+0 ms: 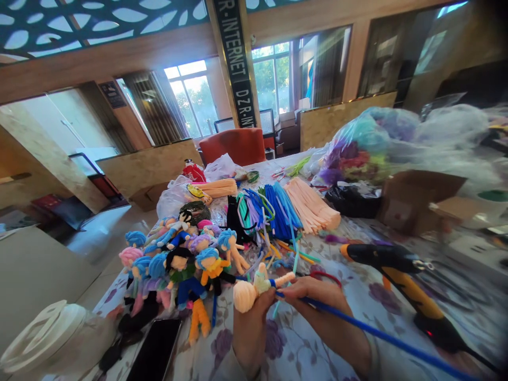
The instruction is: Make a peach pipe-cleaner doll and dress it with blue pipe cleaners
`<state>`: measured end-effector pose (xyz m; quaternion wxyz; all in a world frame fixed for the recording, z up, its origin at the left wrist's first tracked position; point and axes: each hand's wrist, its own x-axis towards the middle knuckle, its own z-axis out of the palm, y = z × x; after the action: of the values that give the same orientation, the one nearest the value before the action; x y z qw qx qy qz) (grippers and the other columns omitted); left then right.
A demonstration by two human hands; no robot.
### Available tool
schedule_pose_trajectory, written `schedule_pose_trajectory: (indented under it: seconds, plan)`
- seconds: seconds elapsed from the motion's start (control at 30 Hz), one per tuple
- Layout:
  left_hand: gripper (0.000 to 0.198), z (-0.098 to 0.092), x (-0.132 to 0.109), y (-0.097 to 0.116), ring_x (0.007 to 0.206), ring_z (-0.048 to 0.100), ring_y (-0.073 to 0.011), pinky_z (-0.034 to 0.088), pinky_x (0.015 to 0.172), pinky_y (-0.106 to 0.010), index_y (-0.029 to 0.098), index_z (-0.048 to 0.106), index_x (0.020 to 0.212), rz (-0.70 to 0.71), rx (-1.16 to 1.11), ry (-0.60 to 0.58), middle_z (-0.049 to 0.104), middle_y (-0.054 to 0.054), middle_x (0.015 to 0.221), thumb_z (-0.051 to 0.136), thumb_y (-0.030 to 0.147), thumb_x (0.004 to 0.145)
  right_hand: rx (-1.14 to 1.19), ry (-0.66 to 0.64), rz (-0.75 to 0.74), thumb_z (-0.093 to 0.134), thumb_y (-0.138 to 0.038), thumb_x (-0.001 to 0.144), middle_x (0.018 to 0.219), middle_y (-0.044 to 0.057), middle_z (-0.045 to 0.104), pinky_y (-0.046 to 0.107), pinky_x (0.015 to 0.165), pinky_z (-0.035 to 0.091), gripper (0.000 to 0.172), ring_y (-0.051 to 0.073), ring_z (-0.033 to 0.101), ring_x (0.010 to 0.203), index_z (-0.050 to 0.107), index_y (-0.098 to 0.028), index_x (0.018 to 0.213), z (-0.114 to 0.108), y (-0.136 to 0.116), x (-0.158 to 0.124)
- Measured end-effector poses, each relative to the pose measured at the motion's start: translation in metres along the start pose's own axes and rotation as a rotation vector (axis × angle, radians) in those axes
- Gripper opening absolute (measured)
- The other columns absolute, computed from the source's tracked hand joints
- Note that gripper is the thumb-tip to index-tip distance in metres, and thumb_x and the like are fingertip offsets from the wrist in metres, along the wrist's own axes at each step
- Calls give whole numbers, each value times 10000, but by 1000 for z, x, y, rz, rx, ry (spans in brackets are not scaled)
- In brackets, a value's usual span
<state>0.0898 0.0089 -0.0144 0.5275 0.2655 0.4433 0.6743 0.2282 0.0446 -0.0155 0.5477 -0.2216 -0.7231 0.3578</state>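
Note:
My left hand (pixel 251 321) grips a small pipe-cleaner doll (pixel 245 296) with a round peach head, a pale green body and a bit of blue at its waist. A long blue pipe cleaner (pixel 357 319) is pinched between the fingers of my right hand (pixel 317 297), close to the doll's peach leg. Its free length trails off to the lower right. Left of my hands lies a pile of finished-looking dolls (pixel 178 259) with blue, pink and black hair. A glue gun (pixel 400 280) with a small red light rests to the right.
Behind my hands lie bundles of blue pipe cleaners (pixel 280 211) and peach pipe cleaners (pixel 311 206). A phone (pixel 154 349) and a white lidded bin (pixel 59 338) are at the lower left. Plastic bags (pixel 369 143) and a cardboard box (pixel 416 201) stand on the right. An orange chair (pixel 234 145) is beyond the table.

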Motion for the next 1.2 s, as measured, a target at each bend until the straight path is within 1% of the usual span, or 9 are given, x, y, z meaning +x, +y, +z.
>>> schedule_pose_trajectory:
  seconds: [0.17,0.3,0.43,0.53,0.63,0.77,0.9,1.03,1.2]
  plan:
    - [328,2,-1,1,977,671,-280,497,908,-411,162,724,1005,-6,-39,-11,761,-79,888,734,231,684,128,53,163,697,-187,813,877,15,749,243,735,572,45,168,706,818,694,-217,780,-1,-7,3]
    - [205,4,-2,5,861,684,-258,531,811,-359,172,749,799,10,49,64,750,-50,767,786,213,601,71,6,42,691,-131,805,890,33,736,295,774,564,86,184,691,863,665,-204,767,-4,-9,5]
    - [152,8,-4,8,762,678,-237,538,713,-324,180,722,663,13,93,84,726,-32,690,811,177,541,-55,-5,-112,659,-86,820,824,17,739,283,700,538,133,162,682,766,653,-213,782,-10,-8,7]
    - [158,8,-6,5,714,673,-231,535,654,-311,187,698,604,-17,120,86,716,-31,656,829,172,518,-66,43,-125,677,-97,807,771,6,736,266,652,523,127,149,668,698,660,-219,777,-12,-6,8]
    - [171,3,-7,0,705,670,-236,534,625,-315,198,688,595,-39,144,98,710,-35,634,837,192,511,-37,97,-30,696,-147,796,712,6,717,259,633,521,105,149,661,665,663,-212,722,-13,-4,8]
    - [150,-2,-6,-3,723,669,-248,539,634,-325,211,681,589,-39,162,66,679,-24,553,819,199,533,-11,155,230,746,-259,730,680,17,693,257,558,508,102,165,640,620,664,-202,709,-13,-2,9]
    - [133,-3,-5,-4,733,672,-264,546,648,-333,223,679,570,-71,159,11,579,2,398,806,192,550,86,127,428,759,-312,692,600,-13,638,210,403,409,193,112,541,459,643,-191,787,-12,0,12]
    - [154,-5,-5,-8,700,676,-261,546,626,-331,205,706,641,-97,140,18,608,3,434,807,166,532,209,74,538,766,-357,679,579,-33,622,191,294,264,284,55,397,330,611,-183,842,-12,0,15]
    - [148,-9,-3,-10,728,675,-280,544,648,-347,212,693,609,-100,173,8,556,14,372,793,136,532,359,24,588,798,-379,648,602,-52,633,187,296,263,375,34,369,304,585,-183,886,-12,6,19]
